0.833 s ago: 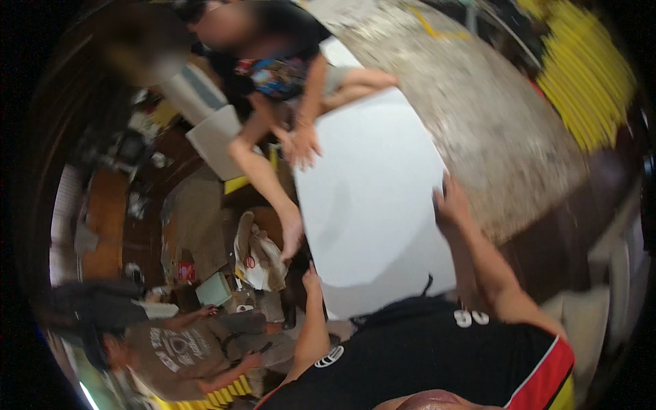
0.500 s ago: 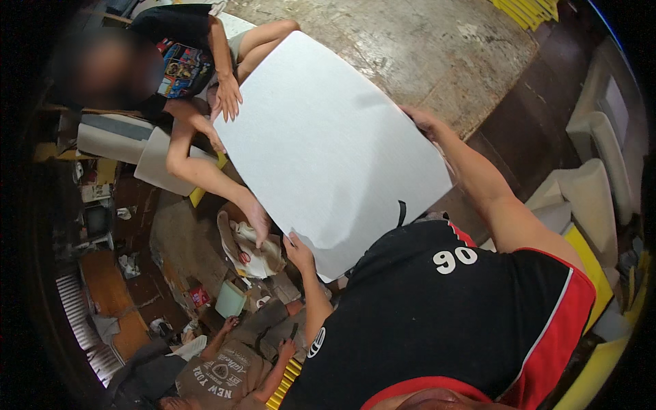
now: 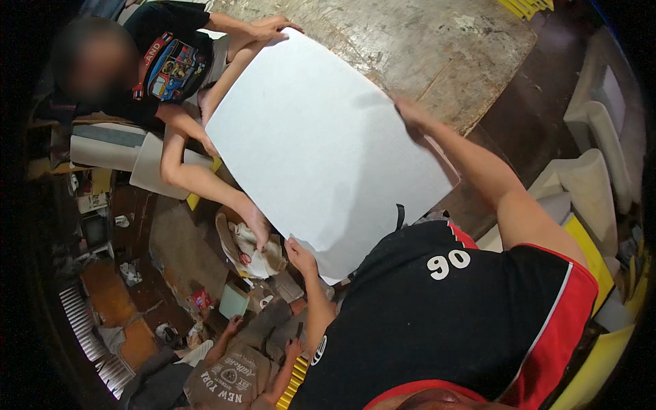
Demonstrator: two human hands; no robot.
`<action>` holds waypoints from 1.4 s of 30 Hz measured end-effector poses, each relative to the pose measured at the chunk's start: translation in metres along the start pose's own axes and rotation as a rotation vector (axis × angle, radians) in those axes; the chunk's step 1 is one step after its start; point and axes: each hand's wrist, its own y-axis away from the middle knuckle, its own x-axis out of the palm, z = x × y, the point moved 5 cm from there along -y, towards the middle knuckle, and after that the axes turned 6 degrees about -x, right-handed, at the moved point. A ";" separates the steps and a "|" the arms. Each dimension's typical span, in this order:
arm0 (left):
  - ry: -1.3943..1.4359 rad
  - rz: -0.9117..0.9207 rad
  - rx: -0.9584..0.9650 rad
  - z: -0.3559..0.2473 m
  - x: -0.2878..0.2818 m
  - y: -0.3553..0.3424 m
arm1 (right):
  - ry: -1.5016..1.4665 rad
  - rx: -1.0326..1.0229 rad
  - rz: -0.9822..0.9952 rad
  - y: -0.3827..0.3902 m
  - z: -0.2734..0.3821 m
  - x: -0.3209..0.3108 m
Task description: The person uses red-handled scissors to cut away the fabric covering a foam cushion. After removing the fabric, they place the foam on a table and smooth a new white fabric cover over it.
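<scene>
A large white cloth-covered panel point(image 3: 307, 137) with rounded corners lies between me and a co-worker sitting at the upper left. My left hand point(image 3: 301, 257) grips its near left edge, thumb on top and the other fingers mostly hidden. Along the right edge, my right hand point(image 3: 413, 116) is closed round the side, its fingertips partly out of sight. A short black strap point(image 3: 400, 216) sticks out on the white surface near my body. The co-worker's one hand point(image 3: 277, 27) rests at the far corner, the other hand point(image 3: 207, 142) at the left edge.
Behind the panel spreads a worn wooden tabletop point(image 3: 437, 55). Pale foam-like pieces point(image 3: 581, 184) stand at the right. On the left, red-handled scissors point(image 3: 244, 258) lie on a whitish cloth bundle point(image 3: 263, 256). Another person in a brown shirt point(image 3: 229, 376) sits at the lower left.
The co-worker's upper hand has moved from the panel's left side to its far corner. My right hand has slid slightly up and left along the edge; my left hand keeps its hold.
</scene>
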 end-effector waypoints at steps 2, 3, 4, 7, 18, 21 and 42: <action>-0.015 -0.022 -0.018 0.022 -0.004 -0.003 | -0.283 0.230 0.166 -0.029 0.004 0.003; -0.021 -0.014 -0.023 0.020 -0.004 -0.004 | -0.335 0.272 0.155 -0.047 -0.007 -0.001; -0.025 0.000 -0.023 0.013 0.000 -0.005 | -0.389 0.309 0.137 -0.065 -0.030 -0.005; 0.004 0.034 -0.038 0.004 0.007 -0.004 | -0.461 0.325 0.168 -0.104 -0.076 -0.012; 0.234 0.176 -0.369 0.035 0.004 -0.005 | 0.202 0.115 0.123 -0.079 -0.013 0.009; 0.195 0.221 -0.333 0.021 0.011 -0.008 | 0.483 -0.063 0.096 -0.075 -0.008 -0.001; 0.760 0.083 -0.725 0.005 0.013 -0.039 | 1.086 -1.019 0.832 0.162 -0.004 0.199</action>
